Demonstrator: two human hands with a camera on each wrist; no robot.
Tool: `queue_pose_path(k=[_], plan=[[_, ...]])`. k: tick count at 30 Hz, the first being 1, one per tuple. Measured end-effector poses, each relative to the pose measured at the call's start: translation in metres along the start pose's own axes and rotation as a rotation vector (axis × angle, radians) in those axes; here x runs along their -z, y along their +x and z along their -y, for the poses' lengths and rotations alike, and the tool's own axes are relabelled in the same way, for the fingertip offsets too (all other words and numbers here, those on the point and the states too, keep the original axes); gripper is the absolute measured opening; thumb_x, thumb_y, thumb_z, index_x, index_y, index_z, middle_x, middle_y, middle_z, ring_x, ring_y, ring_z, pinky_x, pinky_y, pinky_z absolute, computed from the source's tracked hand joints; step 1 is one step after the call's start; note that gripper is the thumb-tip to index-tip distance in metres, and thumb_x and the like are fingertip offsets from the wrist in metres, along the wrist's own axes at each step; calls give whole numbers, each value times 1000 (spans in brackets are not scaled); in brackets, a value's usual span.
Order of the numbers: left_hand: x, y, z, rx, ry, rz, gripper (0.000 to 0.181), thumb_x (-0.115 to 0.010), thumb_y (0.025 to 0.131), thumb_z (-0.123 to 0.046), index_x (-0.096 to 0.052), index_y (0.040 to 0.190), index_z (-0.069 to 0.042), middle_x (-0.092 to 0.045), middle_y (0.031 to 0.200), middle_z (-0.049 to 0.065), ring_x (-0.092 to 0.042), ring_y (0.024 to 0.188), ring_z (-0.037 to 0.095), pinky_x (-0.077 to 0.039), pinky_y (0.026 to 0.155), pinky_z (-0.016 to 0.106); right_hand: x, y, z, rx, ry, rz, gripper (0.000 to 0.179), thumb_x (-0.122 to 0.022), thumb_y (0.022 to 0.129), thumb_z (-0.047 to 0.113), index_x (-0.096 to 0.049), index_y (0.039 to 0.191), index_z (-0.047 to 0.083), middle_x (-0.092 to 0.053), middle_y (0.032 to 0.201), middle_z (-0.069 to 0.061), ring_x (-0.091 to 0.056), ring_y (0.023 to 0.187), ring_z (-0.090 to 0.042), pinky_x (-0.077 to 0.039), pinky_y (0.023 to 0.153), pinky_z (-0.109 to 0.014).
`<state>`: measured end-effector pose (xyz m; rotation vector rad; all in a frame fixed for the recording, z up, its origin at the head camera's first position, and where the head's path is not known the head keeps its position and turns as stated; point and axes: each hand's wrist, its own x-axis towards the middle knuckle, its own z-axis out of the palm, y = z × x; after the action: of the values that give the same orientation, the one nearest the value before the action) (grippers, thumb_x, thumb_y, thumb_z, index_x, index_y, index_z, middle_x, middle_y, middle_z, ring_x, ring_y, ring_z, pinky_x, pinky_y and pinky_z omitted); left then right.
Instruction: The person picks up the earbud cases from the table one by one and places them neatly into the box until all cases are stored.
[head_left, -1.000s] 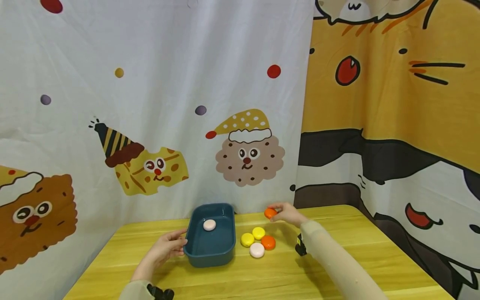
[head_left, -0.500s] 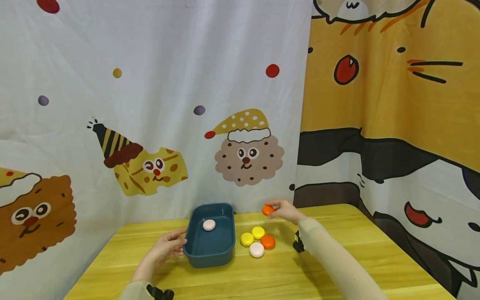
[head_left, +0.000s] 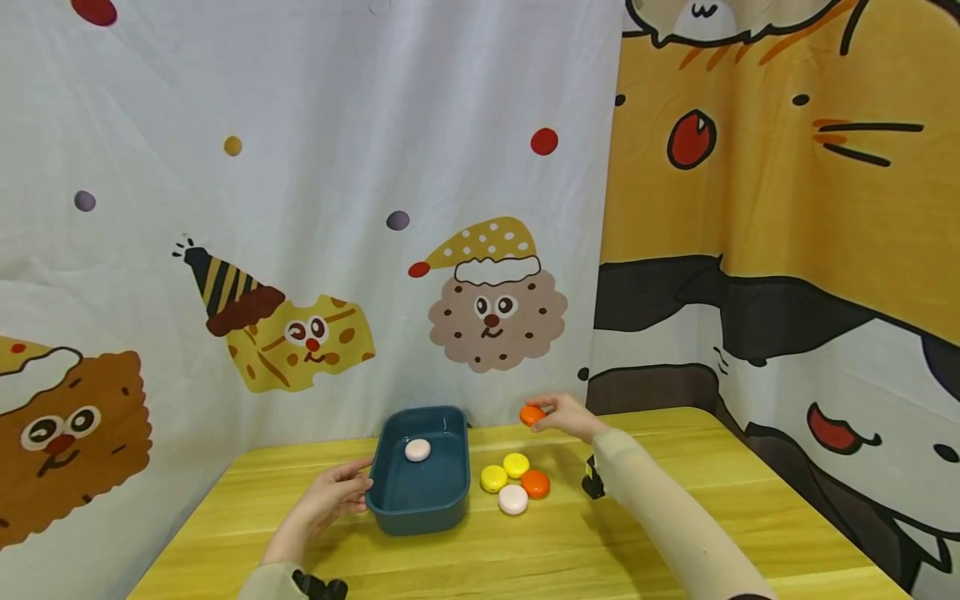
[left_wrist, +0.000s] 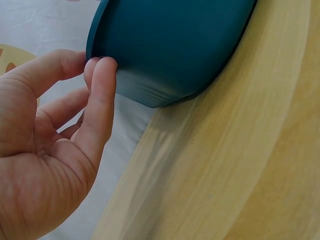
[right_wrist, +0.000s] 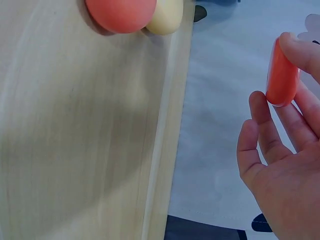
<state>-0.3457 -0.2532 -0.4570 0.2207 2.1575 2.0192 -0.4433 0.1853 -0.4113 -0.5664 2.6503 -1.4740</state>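
A dark blue rectangular box stands on the table, one pale pink disc lying inside. My left hand holds the box's left side; in the left wrist view, fingertips of this hand meet the rim and outer wall. My right hand pinches a smooth, rounded orange disc above the table's back edge. The right wrist view shows that disc edge-on between thumb and fingers. Below that hand sit two yellow discs, another orange disc and a pale pink disc, clustered together.
The light wooden table has its back edge against a white curtain printed with cartoon snacks. A yellow cartoon curtain hangs along the right. The disc cluster lies close to the box's right wall.
My right hand has moved slightly up and to the left with the orange disc. The left hand, the box and the discs on the table keep their places.
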Motion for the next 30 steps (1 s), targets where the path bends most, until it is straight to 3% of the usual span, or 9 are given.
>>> queue_pose_path(k=[7, 21, 30], plan=[[1, 3, -1, -5, -4, -17, 61, -60, 94, -7, -31, 146, 10, -56, 92, 7, -59, 70, 14, -57, 67, 28, 3, 3, 3, 24, 17, 14, 58, -76, 81, 8, -56, 134, -1, -56, 130, -19, -63, 93, -20, -49, 91, -50], [1, 2, 3, -2, -7, -16, 62, -61, 93, -7, -32, 145, 10, -55, 94, 7, -60, 70, 13, -57, 68, 30, 3, 7, 10, 25, 47, 29, 59, -76, 80, 9, -55, 134, -4, -58, 127, -17, -64, 93, -20, -52, 86, -40], [1, 3, 3, -6, -5, -8, 62, -60, 94, -6, -31, 146, 11, -55, 94, 8, -60, 70, 14, -57, 67, 29, -4, 13, 5, 47, 60, 28, 59, -77, 80, 9, -55, 133, -4, -55, 132, -19, -63, 97, -22, -51, 90, -46]])
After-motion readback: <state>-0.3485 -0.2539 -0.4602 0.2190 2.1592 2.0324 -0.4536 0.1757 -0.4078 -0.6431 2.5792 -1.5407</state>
